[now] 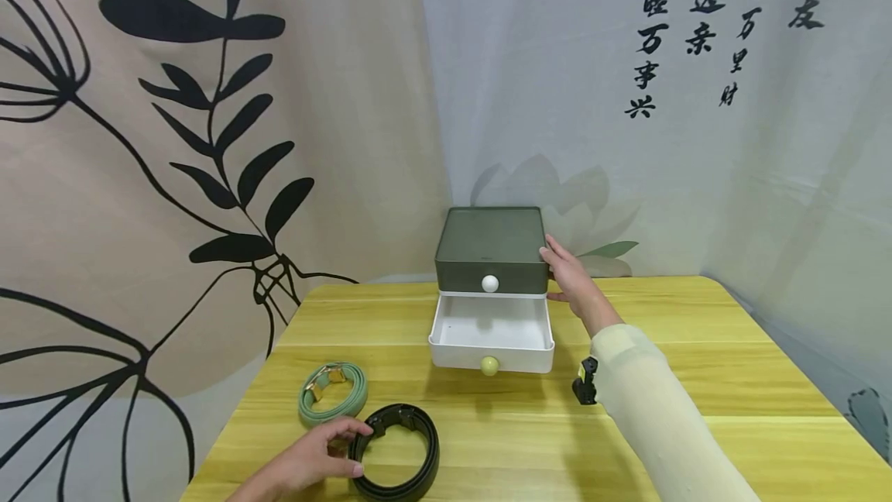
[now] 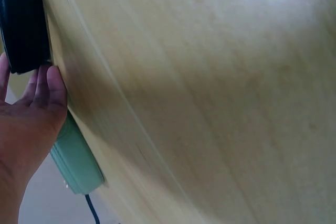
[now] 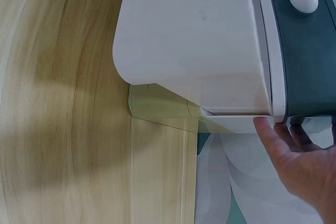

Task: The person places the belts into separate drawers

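Observation:
A coiled black belt (image 1: pixel 430 452) lies on the table near its front. At its left side, my left hand (image 1: pixel 317 455) holds the outer edge between thumb and fingers; the left wrist view shows the fingertips at the end of the black band (image 2: pixel 23 24). Just behind sits a coiled green belt (image 1: pixel 358 390) with a gold buckle. My right hand (image 1: pixel 574 281) rests against the right side of a small drawer box (image 1: pixel 491 235), its fingers fairly straight. The lower white drawer (image 1: pixel 453 356) is pulled out, with nothing seen inside; the dark green upper drawer (image 3: pixel 310 45) is closed.
The yellow wood-grain table (image 1: pixel 697 378) ends at a patterned curtain (image 1: pixel 362 138) behind the box. A white knob (image 1: pixel 490 283) is on the upper drawer and a yellow-green knob (image 1: pixel 490 366) on the lower one. The right wrist wears a small black device (image 1: pixel 585 380).

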### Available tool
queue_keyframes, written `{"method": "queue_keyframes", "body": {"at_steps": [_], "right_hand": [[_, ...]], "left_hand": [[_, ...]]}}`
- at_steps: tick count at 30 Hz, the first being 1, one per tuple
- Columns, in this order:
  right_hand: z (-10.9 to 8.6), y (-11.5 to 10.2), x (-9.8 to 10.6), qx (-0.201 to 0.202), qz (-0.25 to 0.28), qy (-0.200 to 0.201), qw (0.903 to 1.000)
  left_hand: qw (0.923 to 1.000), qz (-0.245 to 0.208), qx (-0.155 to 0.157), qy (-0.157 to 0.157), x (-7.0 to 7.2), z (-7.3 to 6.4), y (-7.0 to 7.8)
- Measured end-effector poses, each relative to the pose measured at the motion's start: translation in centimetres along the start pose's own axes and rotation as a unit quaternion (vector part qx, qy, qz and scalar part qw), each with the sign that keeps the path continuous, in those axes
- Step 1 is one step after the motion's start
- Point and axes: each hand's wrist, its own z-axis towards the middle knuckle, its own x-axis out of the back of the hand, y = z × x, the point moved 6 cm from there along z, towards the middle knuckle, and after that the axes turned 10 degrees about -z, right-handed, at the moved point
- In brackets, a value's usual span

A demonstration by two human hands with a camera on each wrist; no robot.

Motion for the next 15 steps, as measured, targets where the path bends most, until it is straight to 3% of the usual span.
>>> {"method": "queue_keyframes", "body": {"at_steps": [15], "right_hand": [[-0.07, -0.01, 0.1, 0.004, -0.007, 0.0, 1.0]], "left_hand": [[0.9994, -0.003, 0.003, -0.034, -0.65, -0.04, -0.04]]}}
